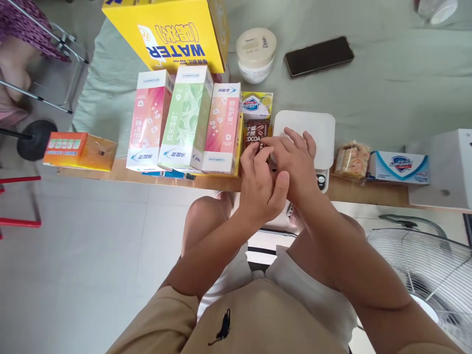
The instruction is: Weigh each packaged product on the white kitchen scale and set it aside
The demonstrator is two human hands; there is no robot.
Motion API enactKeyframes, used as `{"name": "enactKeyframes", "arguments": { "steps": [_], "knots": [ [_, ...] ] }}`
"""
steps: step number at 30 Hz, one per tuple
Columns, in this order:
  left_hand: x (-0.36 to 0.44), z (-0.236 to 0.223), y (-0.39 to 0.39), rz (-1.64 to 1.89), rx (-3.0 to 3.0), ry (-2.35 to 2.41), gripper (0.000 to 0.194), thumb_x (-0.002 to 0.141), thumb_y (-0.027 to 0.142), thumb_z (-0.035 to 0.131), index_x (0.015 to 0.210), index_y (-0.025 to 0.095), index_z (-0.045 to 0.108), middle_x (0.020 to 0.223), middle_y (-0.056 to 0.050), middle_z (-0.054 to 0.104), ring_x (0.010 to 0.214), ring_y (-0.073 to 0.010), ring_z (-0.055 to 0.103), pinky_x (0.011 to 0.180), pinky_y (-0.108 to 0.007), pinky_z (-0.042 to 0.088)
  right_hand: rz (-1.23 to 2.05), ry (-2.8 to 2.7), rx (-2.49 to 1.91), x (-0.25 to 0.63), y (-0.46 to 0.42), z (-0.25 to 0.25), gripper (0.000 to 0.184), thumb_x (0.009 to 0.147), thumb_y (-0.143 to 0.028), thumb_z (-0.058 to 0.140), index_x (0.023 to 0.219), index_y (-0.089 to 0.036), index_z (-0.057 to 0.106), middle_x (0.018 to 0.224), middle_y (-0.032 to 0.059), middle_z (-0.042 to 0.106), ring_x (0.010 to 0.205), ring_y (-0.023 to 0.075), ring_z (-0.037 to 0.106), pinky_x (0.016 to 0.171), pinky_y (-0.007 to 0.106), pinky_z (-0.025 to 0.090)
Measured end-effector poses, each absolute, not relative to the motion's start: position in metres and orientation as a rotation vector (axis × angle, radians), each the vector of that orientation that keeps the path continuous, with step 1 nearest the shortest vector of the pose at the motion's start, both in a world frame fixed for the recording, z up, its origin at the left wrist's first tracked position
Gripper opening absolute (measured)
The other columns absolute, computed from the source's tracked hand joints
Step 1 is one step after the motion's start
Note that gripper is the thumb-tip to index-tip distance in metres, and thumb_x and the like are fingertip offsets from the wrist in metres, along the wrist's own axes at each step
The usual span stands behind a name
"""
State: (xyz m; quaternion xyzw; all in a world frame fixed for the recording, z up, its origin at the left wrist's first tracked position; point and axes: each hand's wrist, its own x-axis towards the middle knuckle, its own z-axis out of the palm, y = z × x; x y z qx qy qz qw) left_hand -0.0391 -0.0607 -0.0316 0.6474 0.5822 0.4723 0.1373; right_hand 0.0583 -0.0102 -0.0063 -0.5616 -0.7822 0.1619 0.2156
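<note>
Both my hands meet at the table's front edge, over the near side of a white kitchen scale [317, 129]. My left hand [260, 184] is curled, its fingertips pinching by a brown cocoa packet [255, 133]. My right hand [295, 160] lies over the left hand's fingers with its own fingers bent onto the scale's edge. What the fingers hold is hidden. A yellow soap packet [257, 104] lies just behind the cocoa packet.
Three upright cartons [187, 120] stand left of my hands, a yellow water box [173, 34] behind them. An orange box [79, 150] overhangs the left edge. A cream jar [255, 53], phone [319, 55], snack pack [351, 160] and soap box [400, 167] lie around. A fan [427, 270] stands at right.
</note>
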Motion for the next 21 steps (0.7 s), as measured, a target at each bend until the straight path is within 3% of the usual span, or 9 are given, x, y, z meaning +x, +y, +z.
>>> {"name": "enactKeyframes", "arguments": {
  "steps": [3, 6, 11, 16, 21],
  "knots": [
    [-0.036, -0.033, -0.063, 1.392, 1.875, 1.692, 0.058, 0.109, 0.062, 0.024, 0.141, 0.018, 0.042, 0.148, -0.021, 0.04, 0.147, -0.0332, 0.043, 0.125, -0.055, 0.04, 0.474, -2.14, -1.532, 0.055, -0.008, -0.009, 0.03, 0.097, -0.024, 0.057, 0.122, -0.028, 0.072, 0.126, 0.0055, 0.079, 0.148, 0.0303, 0.055, 0.132, 0.061, 0.026],
    [-0.036, -0.037, -0.063, 1.443, 1.883, 1.715, 0.057, 0.108, 0.062, 0.025, 0.141, 0.018, 0.043, 0.147, -0.021, 0.039, 0.148, -0.0348, 0.04, 0.127, -0.059, 0.037, 0.522, -2.108, -1.504, 0.051, -0.006, -0.009, 0.023, 0.094, -0.024, 0.063, 0.114, -0.028, 0.073, 0.124, 0.0039, 0.079, 0.145, 0.0302, 0.056, 0.128, 0.056, 0.034],
    [-0.046, -0.043, -0.063, 1.547, 1.885, 1.577, 0.049, 0.11, 0.054, 0.03, 0.144, 0.02, 0.042, 0.149, -0.02, 0.036, 0.137, -0.0296, 0.052, 0.117, -0.052, 0.049, 0.616, -2.059, -1.413, 0.039, -0.004, -0.009, 0.022, 0.088, -0.023, 0.065, 0.107, -0.026, 0.075, 0.129, 0.006, 0.073, 0.108, 0.022, 0.07, 0.096, 0.04, 0.057],
    [-0.056, -0.045, -0.068, 1.65, 1.957, 1.45, 0.045, 0.109, 0.049, 0.033, 0.147, 0.026, 0.038, 0.155, -0.018, 0.035, 0.147, -0.0312, 0.047, 0.12, -0.052, 0.049, 0.517, -1.86, -1.224, 0.027, -0.003, -0.011, 0.022, 0.086, -0.017, 0.057, 0.096, -0.026, 0.075, 0.115, 0.0024, 0.072, 0.098, 0.0156, 0.071, 0.08, 0.03, 0.059],
    [-0.057, -0.043, -0.073, 1.605, 2.076, 1.419, 0.046, 0.11, 0.047, 0.036, 0.145, 0.019, 0.041, 0.156, -0.022, 0.037, 0.153, -0.0324, 0.043, 0.118, -0.051, 0.05, 0.338, -1.701, -1.097, 0.046, -0.001, -0.001, 0.023, 0.086, -0.011, 0.06, 0.078, -0.024, 0.077, 0.09, -0.0002, 0.074, 0.08, 0.0121, 0.071, 0.074, 0.027, 0.059]
  ]
}}
